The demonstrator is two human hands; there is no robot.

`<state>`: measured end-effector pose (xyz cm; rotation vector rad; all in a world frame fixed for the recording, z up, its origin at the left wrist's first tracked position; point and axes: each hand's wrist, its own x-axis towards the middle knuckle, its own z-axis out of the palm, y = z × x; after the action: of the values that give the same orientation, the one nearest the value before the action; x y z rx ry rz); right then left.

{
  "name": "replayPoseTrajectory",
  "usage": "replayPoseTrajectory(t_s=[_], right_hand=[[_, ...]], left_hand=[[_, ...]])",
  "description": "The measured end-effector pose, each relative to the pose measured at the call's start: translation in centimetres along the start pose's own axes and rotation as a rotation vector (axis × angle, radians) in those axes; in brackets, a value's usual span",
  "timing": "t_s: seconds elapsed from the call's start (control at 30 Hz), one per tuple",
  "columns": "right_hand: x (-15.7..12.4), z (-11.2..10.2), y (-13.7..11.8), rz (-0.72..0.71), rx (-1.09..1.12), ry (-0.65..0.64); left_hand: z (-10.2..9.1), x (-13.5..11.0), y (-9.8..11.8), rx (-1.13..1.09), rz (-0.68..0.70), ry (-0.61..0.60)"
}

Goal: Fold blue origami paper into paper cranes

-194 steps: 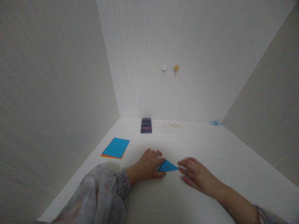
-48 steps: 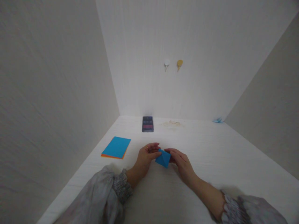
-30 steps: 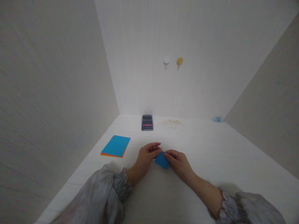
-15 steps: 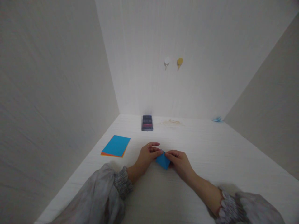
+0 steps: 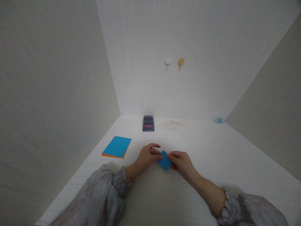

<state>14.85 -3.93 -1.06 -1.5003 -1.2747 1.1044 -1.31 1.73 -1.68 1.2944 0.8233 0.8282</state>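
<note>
Between both hands (image 5: 147, 157) (image 5: 182, 162), small blue paper (image 5: 165, 161), pinched

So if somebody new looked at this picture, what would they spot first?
Probably the small folded blue paper, held between the left hand and right hand in the lower middle. Next, maybe, the paper stack at the left, blue on top with orange peeking out below. A yellow hook on the back wall stands out too.

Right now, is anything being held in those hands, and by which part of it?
A small, folded piece of blue paper is held by its edges: the left hand pinches the left side, the right hand the right side.
</note>
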Motion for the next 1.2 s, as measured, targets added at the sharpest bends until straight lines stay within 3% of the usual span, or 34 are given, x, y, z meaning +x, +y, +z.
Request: replayPoseTrajectory(t_s=[0.2, 0.33, 0.5, 0.97, 1.2], right_hand=[[0.3, -0.5, 0.1, -0.095, -0.383, 0.023], [0.1, -0.5, -0.3, -0.169, -0.576, 0.035], [-0.3, -0.4, -0.7, -0.198, -0.706, 0.031], [0.1, -0.6, 0.1, -0.209, -0.675, 0.040], [0.1, -0.6, 0.2, -0.200, -0.673, 0.040]], left_hand=[[-0.8, 0.3, -0.7, 0.171, 0.029, -0.102], [-0.7, -0.2, -0.3, 0.502, 0.201, -0.107], [-0.3, -1.1, 1.0, 0.837, 0.427, -0.249], [-0.3, -2.2, 2.0, 1.352, 0.803, -0.530], [-0.7, -2.9, 3.5, 1.406, 0.822, -0.621]])
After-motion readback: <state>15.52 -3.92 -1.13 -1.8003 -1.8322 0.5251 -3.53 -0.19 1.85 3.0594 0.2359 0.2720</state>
